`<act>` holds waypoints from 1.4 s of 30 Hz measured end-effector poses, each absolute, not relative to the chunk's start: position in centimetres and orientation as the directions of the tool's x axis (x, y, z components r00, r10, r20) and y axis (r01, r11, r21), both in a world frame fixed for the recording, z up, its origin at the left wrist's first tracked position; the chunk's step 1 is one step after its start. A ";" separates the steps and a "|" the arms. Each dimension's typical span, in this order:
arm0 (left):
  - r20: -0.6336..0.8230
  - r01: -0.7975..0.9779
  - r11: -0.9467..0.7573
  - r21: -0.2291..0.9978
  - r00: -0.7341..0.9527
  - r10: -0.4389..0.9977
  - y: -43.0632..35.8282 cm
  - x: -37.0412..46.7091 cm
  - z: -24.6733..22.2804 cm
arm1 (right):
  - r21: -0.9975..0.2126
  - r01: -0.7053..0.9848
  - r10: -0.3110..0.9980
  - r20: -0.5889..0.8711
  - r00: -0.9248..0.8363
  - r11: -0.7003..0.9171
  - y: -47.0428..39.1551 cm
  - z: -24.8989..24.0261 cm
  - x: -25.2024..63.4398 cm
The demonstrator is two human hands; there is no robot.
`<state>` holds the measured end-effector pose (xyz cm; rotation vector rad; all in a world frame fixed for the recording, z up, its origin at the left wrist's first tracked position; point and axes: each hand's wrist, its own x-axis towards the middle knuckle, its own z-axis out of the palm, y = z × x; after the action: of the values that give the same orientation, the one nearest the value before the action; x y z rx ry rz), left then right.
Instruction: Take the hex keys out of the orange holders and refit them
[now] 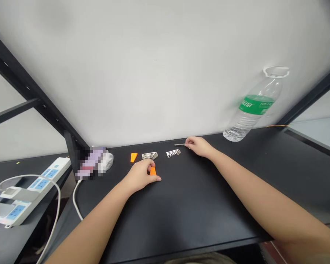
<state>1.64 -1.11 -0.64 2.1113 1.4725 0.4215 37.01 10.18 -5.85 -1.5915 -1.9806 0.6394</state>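
- Left hand (139, 176) is resting on the black tabletop (198, 205), fingers curled around a small orange plastic holder (153, 171); thumb & forefinger are pinching it, the rest of the piece is poking out by the fingertips.
- Right hand (198, 146) is lying further back near the white wall, fingertips closing on one thin silver L-shaped hex key (179, 144); the key's long leg is sticking out to the left of the fingers, flat on the table.
- Two fanned sets of silver hex keys are lying btwn the hands: one set (173, 153) just left of the right hand, the other set (150, 155) just behind the left hand.
- A second orange wedge-shaped plastic piece (133, 157) is sitting just left of the 2nd set, apart from it.
- Clear plastic water bottle w/ green label (253, 106) is standing at the back right, by the wall, well apart from both hands.
- White power strip w/ blue sockets (27, 190) is lying on the neighbouring surface at far left, its white cable (77, 203) hanging down the gap.
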 end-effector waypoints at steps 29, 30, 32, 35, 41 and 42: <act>0.034 0.235 -0.090 0.968 0.231 0.972 -0.2 2.5 -2.1 | -0.939 0.330 0.749 -0.150 -0.646 0.097 4.0 -1.9 29.5; 0.038 0.231 -0.091 0.969 0.226 0.973 -0.2 2.5 -2.1 | -0.937 0.335 0.750 -0.150 -0.645 0.100 4.0 -1.9 29.5; 0.042 0.229 -0.092 0.969 0.214 0.976 -0.2 2.5 -2.1 | -0.934 0.343 0.755 -0.149 -0.639 0.105 3.9 -1.8 29.5; 0.035 0.225 -0.083 0.971 0.209 0.977 -0.1 2.5 -2.2 | -0.926 0.360 0.768 -0.148 -0.622 0.113 3.8 -1.7 29.6; 0.028 0.222 -0.081 0.972 0.232 0.972 -0.2 2.6 -2.3 | -0.927 0.337 0.818 -0.065 -0.572 0.162 3.0 -1.5 28.4; 0.031 0.212 -0.082 0.974 0.232 0.972 -0.2 2.6 -2.3 | -0.934 0.318 0.826 -0.046 -0.561 0.164 2.8 -1.6 28.0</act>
<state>2.64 -0.25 -2.28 1.5132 1.1640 0.9637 27.97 2.81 -1.56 -1.0809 -1.9650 1.3906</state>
